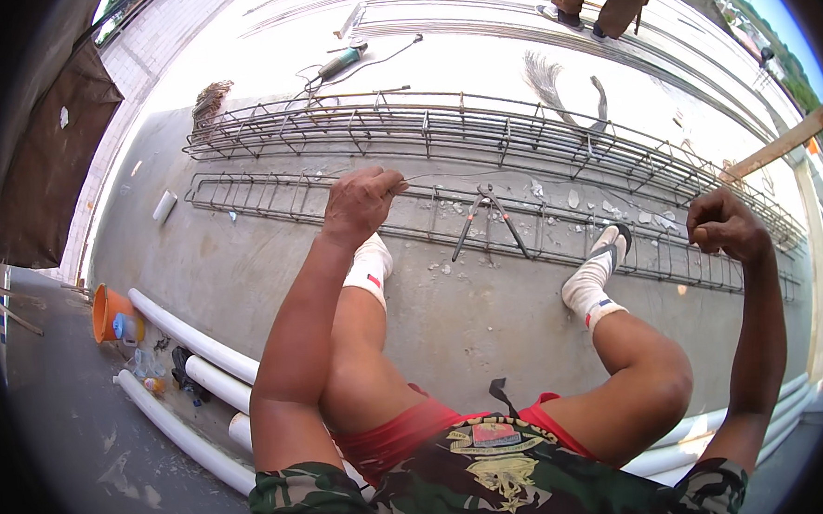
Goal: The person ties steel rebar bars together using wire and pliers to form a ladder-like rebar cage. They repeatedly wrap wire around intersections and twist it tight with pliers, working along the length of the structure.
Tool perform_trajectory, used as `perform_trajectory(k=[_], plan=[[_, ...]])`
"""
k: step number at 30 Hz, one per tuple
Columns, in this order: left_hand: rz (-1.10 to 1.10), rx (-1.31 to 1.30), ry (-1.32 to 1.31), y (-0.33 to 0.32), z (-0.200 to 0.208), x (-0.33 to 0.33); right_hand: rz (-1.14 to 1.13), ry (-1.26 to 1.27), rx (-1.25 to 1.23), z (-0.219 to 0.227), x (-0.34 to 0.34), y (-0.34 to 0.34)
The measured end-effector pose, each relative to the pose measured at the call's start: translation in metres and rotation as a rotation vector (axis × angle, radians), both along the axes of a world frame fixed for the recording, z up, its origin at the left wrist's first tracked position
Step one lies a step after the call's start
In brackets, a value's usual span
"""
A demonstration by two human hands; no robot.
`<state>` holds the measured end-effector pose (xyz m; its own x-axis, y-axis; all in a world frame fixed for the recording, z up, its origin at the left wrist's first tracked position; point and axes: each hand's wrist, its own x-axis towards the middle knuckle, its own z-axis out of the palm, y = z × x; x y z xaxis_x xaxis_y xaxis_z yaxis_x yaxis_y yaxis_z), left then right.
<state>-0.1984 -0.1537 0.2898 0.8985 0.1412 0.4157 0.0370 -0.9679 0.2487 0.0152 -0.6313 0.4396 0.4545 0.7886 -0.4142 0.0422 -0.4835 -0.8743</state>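
My left hand (pixel 364 202) is closed, thumb and fingers pinching a thin wire (pixel 482 172). Rightward the wire runs in a loose curve above the steel cages toward my right hand (pixel 731 226), whose curled fingers pinch what appears to be its other end. Between my hands, pincers (pixel 489 218) with orange-red and dark handles stand with jaws pointing away, leaning on the narrow rebar cage (pixel 269 199). Behind it lies a larger rebar cage (pixel 359 134) with closely spaced bars and stirrups. My feet in white socks and sandals are by the near cage, the right one on it.
A green angle grinder (pixel 341 63) with a cord lies beyond the cages, near wire bundles (pixel 544 78). Long bars (pixel 474 26) and a standing person (pixel 607 0) are farther back. White pipes (pixel 197 338) and an orange bucket (pixel 109 310) lie at left. Debris (pixel 571 197) litters the floor.
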Motion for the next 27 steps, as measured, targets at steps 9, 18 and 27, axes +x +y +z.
perform_trajectory(k=[9, 18, 27], plan=[[-0.164, -0.468, 0.170, -0.052, 0.017, 0.006, 0.090, -0.292, -0.266, -0.064, -0.046, 0.076], [-0.146, -0.766, 0.298, -0.066, 0.039, 0.006, -0.075, -0.884, -0.208, -0.027, -0.029, 0.087], [-0.388, -0.367, 0.422, -0.077, 0.035, 0.004, -0.071, -1.080, -0.061, 0.034, -0.018, 0.102]])
